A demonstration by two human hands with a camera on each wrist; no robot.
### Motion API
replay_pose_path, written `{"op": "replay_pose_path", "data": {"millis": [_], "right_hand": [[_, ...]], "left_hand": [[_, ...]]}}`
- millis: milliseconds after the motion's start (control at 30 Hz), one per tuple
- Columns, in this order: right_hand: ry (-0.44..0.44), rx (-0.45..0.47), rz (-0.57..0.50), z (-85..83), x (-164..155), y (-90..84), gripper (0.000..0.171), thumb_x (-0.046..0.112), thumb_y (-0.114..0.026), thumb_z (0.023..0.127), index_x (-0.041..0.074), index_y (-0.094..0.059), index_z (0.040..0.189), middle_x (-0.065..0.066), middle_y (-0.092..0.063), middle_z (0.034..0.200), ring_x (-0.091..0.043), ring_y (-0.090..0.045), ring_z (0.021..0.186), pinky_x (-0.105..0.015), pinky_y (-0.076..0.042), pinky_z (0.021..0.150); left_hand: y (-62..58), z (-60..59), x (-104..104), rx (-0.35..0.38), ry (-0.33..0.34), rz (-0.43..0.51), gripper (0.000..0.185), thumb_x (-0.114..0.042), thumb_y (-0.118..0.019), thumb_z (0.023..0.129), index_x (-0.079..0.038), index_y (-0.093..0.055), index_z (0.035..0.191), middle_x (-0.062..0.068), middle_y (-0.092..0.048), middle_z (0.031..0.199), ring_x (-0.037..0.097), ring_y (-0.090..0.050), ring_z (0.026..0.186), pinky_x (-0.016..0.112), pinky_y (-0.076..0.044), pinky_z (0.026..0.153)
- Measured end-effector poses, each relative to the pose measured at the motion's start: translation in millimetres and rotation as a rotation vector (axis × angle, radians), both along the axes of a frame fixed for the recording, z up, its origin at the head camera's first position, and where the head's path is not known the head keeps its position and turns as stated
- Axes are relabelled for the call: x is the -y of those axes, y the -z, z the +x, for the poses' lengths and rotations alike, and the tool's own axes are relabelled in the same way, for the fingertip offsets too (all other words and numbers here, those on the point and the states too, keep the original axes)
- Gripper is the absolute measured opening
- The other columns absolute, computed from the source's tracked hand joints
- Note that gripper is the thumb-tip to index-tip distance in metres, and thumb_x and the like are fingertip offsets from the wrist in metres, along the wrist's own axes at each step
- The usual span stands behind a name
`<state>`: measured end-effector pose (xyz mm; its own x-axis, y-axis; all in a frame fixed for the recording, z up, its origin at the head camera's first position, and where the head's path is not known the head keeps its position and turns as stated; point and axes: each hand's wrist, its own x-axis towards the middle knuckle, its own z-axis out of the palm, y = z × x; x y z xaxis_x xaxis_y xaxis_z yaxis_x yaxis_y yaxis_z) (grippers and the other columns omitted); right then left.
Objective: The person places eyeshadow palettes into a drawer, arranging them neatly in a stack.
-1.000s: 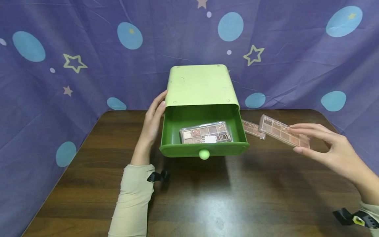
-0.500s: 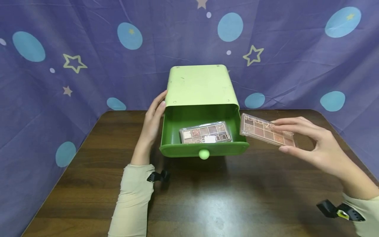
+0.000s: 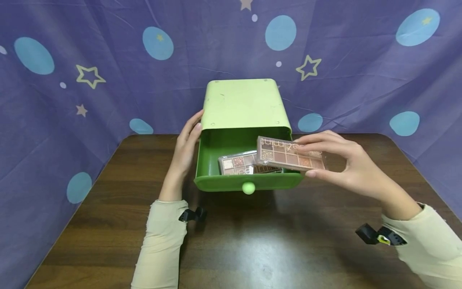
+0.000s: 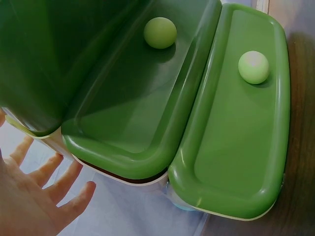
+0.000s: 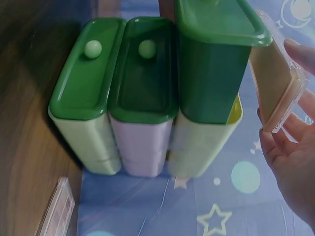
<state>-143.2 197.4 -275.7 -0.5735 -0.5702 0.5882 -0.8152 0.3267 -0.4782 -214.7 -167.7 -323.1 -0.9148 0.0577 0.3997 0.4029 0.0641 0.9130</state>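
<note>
A green cabinet (image 3: pixel 245 104) stands on the table with its top drawer (image 3: pixel 216 184) pulled out. My left hand (image 3: pixel 185 148) rests against the cabinet's left side with its fingers extended. Between thumb and fingertips, my right hand (image 3: pixel 346 164) pinches an eyeshadow palette (image 3: pixel 286 155) by its right end. This palette is tilted, and its left end overlaps the drawer's right part. Inside the drawer lies another eyeshadow palette (image 3: pixel 236 161), its right part hidden behind the held one. In the right wrist view, the held palette's plain back faces the camera, beside the drawer's wall.
Below the open drawer, the wrist views show two closed drawers with round knobs, the middle one (image 4: pixel 133 108) and the bottom one (image 4: pixel 236 142). A further palette (image 5: pixel 58 209) lies on the table (image 3: pixel 231 241) to the cabinet's right. A purple curtain (image 3: pixel 223 48) hangs behind.
My right hand has carried the palette leftward, from above the table at the right to over the drawer's right side. The left hand, cabinet and palette in the drawer have stayed put.
</note>
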Motion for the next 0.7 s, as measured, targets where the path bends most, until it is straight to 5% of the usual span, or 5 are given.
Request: {"op": "replay_pose_path", "data": {"millis": [700], "right_hand": [[-0.155, 0.065, 0.141, -31.9, 55.6, -3.8, 0.036, 0.009, -0.077, 0.085, 0.016, -0.073, 0.120, 0.003, -0.063, 0.128, -0.016, -0.053, 0.120, -0.030, -0.040, 0.099]], "left_hand": [[0.0, 0.1, 0.5, 0.004, -0.010, -0.002, 0.049, -0.030, -0.044, 0.104, -0.014, -0.044, 0.150, 0.002, -0.045, 0.149, 0.017, -0.050, 0.119, 0.033, -0.042, 0.093]]}}
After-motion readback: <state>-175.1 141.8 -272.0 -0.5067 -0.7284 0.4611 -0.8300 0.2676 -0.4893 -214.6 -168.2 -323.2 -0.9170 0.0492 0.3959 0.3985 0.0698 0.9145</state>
